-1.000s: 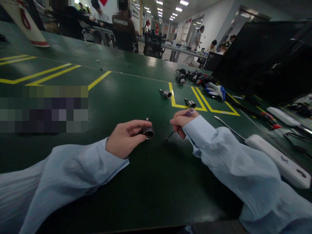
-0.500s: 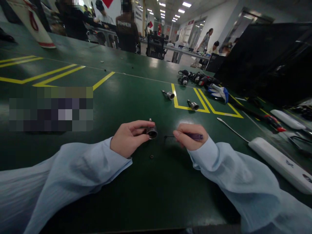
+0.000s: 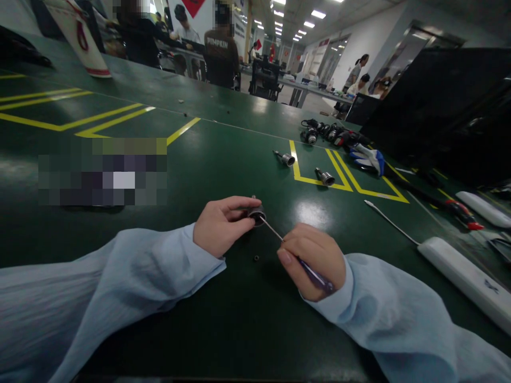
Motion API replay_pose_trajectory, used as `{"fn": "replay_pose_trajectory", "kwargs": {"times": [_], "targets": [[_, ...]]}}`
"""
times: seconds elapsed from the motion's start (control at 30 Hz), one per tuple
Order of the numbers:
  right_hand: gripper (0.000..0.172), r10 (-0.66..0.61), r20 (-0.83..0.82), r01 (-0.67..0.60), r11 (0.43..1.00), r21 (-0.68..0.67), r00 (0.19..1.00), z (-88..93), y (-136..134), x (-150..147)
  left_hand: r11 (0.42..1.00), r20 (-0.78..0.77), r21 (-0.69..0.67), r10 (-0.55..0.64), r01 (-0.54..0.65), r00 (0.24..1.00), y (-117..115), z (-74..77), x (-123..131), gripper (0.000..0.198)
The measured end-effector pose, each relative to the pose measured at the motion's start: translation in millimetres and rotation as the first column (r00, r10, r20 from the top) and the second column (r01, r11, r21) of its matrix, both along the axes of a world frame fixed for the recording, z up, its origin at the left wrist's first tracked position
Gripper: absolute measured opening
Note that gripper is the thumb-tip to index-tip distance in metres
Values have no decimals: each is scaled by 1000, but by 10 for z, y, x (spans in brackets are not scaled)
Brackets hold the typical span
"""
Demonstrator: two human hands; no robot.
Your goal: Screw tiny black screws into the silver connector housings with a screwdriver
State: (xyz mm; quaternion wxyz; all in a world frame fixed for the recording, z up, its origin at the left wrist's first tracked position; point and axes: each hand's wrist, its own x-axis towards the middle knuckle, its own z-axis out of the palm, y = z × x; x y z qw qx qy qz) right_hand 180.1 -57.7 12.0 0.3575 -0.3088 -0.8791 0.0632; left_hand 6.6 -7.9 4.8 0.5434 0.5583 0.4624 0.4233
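My left hand (image 3: 223,223) grips a small dark metal cylindrical part (image 3: 256,214) lying on the green table (image 3: 223,154), thumb and fingers closed around it. My right hand (image 3: 313,259) pinches a thin screwdriver (image 3: 309,272) with a purple handle. Its metal shaft points up and left, and the tip reaches the open end of the part. A tiny dark washer or screw (image 3: 256,258) lies on the table between my hands.
Two more metal parts (image 3: 286,158) (image 3: 326,177) lie by yellow floor-tape lines. A pile of similar parts (image 3: 319,132) and a white-blue glove (image 3: 369,157) sit farther right. A white power strip (image 3: 465,274), a red-handled tool (image 3: 461,211) and black panels stand on the right. People work at distant tables.
My right hand has turned the screwdriver from lying sideways to pointing up-left and brought its tip to the part. The left hand keeps holding the part.
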Motion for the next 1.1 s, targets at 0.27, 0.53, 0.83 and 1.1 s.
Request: {"fn": "replay_pose_trajectory", "kwargs": {"times": [0.27, 0.53, 0.83, 1.1], "targets": [[24, -53, 176, 28, 990, 141, 983, -36, 18, -71, 998, -44, 41, 39, -37, 998, -12, -38, 26, 35], [29, -123, 305, 43, 966, 256, 944, -41, -9, -142, 990, -89, 126, 71, -59, 993, -42, -27, 39, 28], [25, -91, 244, 53, 986, 158, 965, -52, -20, -117, 992, -92, 106, 84, -74, 992, -28, -26, 37, 30], [23, -63, 185, 42, 993, 114, 981, -60, -21, -101, 996, -100, 86, 39, -30, 994, -22, -21, 29, 31]]}}
